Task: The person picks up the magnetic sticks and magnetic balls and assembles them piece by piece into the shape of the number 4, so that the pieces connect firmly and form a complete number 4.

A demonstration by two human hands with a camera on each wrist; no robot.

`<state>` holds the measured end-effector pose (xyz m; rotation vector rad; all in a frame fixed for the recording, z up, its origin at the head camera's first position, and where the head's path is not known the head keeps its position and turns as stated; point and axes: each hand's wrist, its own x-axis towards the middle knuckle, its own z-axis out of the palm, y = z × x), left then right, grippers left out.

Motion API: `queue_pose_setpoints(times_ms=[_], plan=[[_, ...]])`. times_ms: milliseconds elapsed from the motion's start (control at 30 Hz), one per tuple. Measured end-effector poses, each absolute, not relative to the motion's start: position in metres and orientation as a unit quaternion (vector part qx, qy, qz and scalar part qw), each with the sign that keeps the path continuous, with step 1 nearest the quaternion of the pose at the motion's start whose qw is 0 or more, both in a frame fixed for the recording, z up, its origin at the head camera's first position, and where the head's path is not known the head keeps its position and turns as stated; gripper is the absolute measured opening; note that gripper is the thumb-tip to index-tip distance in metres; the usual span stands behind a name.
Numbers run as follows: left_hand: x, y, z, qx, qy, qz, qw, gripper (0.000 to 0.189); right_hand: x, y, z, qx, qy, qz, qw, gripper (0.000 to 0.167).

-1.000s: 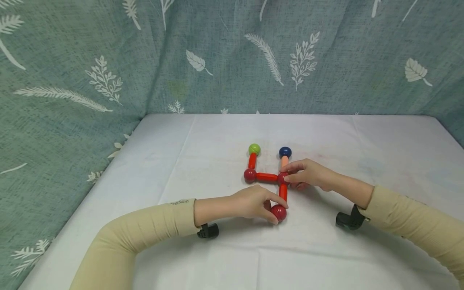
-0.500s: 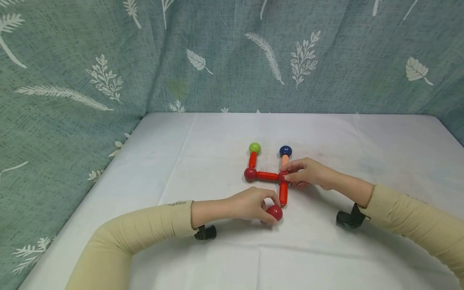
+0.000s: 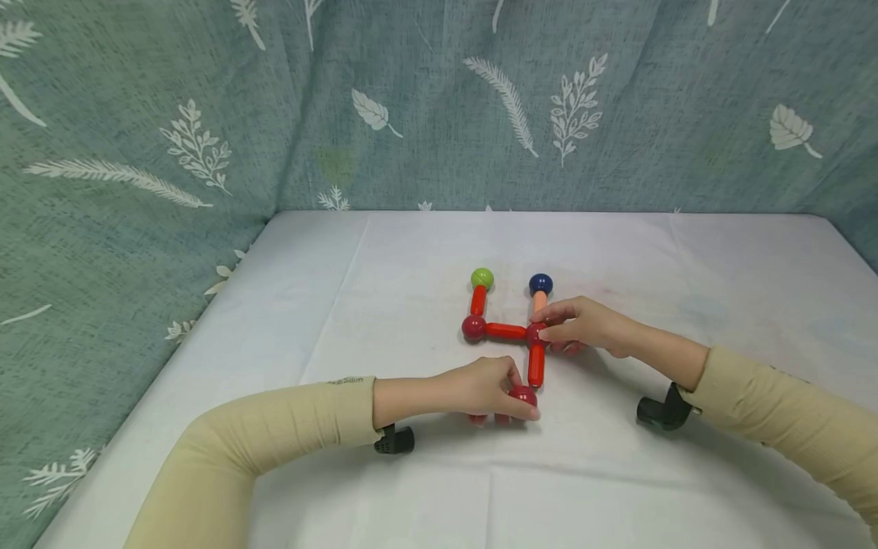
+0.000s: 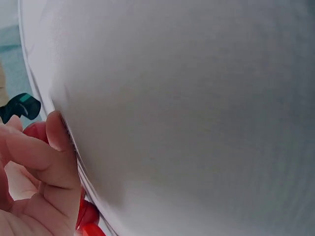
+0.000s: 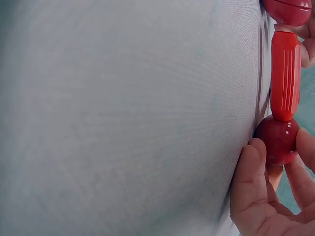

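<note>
My left hand (image 3: 483,387) grips a loose red ball (image 3: 524,396) between thumb and fingers, just in front of a red rod's (image 3: 536,367) near end. In the right wrist view this red ball (image 5: 289,12) sits by the rod's tip; a narrow gap seems to part them. My right hand (image 3: 583,328) pinches the red ball (image 3: 535,334) at the joint, where that rod, a second red rod (image 3: 506,331) and a peach rod (image 3: 539,301) meet. The left wrist view shows my fingers curled about the red ball (image 4: 37,131), mostly hidden.
A blue ball (image 3: 540,284) caps the peach rod. Leftward, another red ball (image 3: 474,327) joins a third red rod (image 3: 478,300) topped by a green ball (image 3: 482,279). All lie on a white-covered table (image 3: 384,267), with a leaf-patterned curtain (image 3: 425,107) behind.
The ball in my left hand came off the rod's near end toward the left, then shifted slightly back right, and my fingers changed their hold on it. My right hand stayed in place.
</note>
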<state>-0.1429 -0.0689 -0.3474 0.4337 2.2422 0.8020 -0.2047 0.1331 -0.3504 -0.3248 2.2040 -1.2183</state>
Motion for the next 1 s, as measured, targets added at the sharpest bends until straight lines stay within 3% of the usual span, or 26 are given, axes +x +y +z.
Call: queue_pose_setpoints(times_ms=[1000], plan=[[-0.1405, -0.0678, -0.3432, 0.172, 0.856, 0.331, 0.358, 0.025, -0.2046, 0.1342, -0.3498, -0.125, 0.829, -0.458, 0.297, 0.041]])
